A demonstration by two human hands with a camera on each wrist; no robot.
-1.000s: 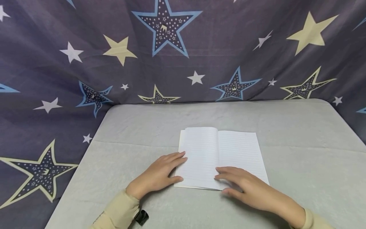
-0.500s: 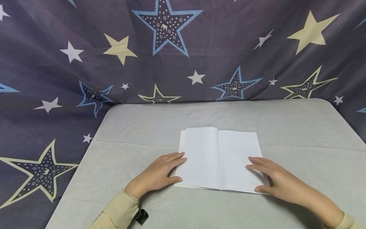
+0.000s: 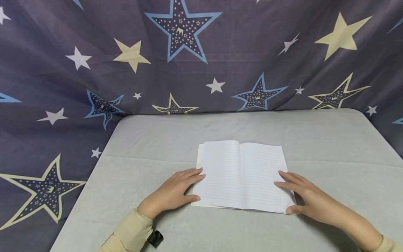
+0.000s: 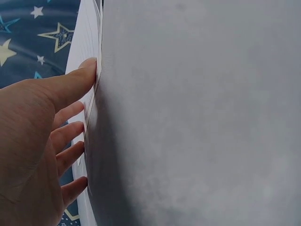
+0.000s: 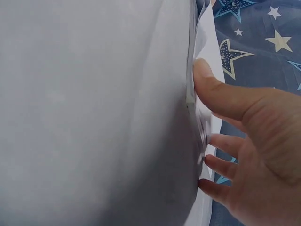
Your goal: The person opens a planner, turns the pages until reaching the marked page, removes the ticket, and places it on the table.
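Note:
An open notebook (image 3: 220, 175) with white, lined pages lies in the middle of the table in the head view. My left hand (image 3: 176, 189) rests at its left edge, fingers spread and thumb on the lower left corner of the page. At the right edge my right hand (image 3: 310, 199) touches the page with its fingertips, the thumb near the lower right corner. In the left wrist view the left thumb (image 4: 87, 68) lies against the notebook's edge. The right wrist view has the right thumb (image 5: 203, 70) over the page edges. Neither hand grasps anything.
A pale grey cloth covers the table (image 3: 163, 140). Behind it and at the left hangs a dark curtain (image 3: 201, 70) with star patterns. A small black object (image 3: 155, 239) sits at the left sleeve (image 3: 132, 231).
My right hand has moved right across the page, from near the notebook's centre fold to its right edge. My left hand has stayed at the left edge.

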